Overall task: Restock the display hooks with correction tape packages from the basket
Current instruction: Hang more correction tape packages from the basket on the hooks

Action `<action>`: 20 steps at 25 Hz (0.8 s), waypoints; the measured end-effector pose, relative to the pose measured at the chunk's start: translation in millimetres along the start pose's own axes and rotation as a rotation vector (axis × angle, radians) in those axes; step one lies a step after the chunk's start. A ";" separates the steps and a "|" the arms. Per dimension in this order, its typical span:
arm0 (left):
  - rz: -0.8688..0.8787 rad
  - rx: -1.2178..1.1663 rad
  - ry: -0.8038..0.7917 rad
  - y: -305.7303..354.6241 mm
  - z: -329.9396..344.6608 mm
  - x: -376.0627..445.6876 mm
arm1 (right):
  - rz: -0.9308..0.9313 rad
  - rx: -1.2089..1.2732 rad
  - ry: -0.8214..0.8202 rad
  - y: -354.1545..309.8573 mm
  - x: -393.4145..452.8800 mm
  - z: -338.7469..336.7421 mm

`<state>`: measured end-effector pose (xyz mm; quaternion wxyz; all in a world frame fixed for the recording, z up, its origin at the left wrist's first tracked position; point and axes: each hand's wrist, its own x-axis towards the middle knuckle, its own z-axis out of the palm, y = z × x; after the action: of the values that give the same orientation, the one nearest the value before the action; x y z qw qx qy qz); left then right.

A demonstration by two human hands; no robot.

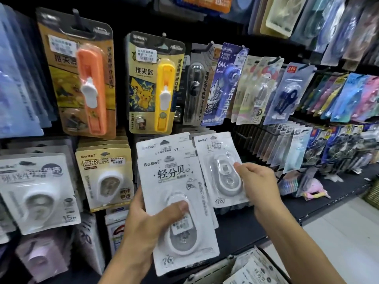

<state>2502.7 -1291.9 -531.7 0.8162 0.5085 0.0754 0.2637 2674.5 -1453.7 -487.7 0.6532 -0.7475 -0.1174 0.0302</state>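
The white correction tape packages point(180, 203) sit as a small fanned stack in the left hand point(151, 224), thumb pressed across the clear blister of the front card and fingers curled behind, so that hand is clamped on the stack. The stack is held upright in front of the lower row of the display, its top edges overlapping the cards already hanging there. Just to the right, the right hand point(260, 185) pinches a single white package point(221, 171) by the blister, thumb tip on the plastic bubble and fingers wrapped round the card's right edge; this card is tilted slightly and raised up against the hanging cards behind it, though I cannot tell whether its hole is on a hook. The two held lots are close, their edges nearly meeting.

At the bottom edge of the view, below both forearms, the basket point(213, 269) shows a pale rim with more of the same white cards point(256, 271) lying flat inside.

Left of the stack hangs a beige package point(104, 179) with a white dispenser, and further left a larger white one point(37, 191). On the row above hang a yellow clip pusher card point(153, 85) and an orange one point(82, 78), then a blue pen-shaped tape package point(227, 83) to the right. Bare black hooks point(250, 134) jut out beyond the right hand, and rows of smaller cards run off along the dark shelf point(303, 201) to the right
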 end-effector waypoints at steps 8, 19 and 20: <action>0.033 0.015 0.031 1.6 -3.0 10.4 | -0.007 -0.148 0.057 10.2 6.6 1.8; 0.083 0.031 0.079 -8.8 15.6 25.0 | -0.095 -0.268 -0.047 0.1 9.2 26.1; 0.088 0.040 0.092 -9.0 18.2 27.4 | -0.119 -0.088 -0.220 0.6 -7.9 24.4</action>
<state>2536.3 -1295.4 -527.0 0.7891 0.5150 0.0955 0.3208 2662.1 -1431.8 -492.7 0.6036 -0.7593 -0.2335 0.0680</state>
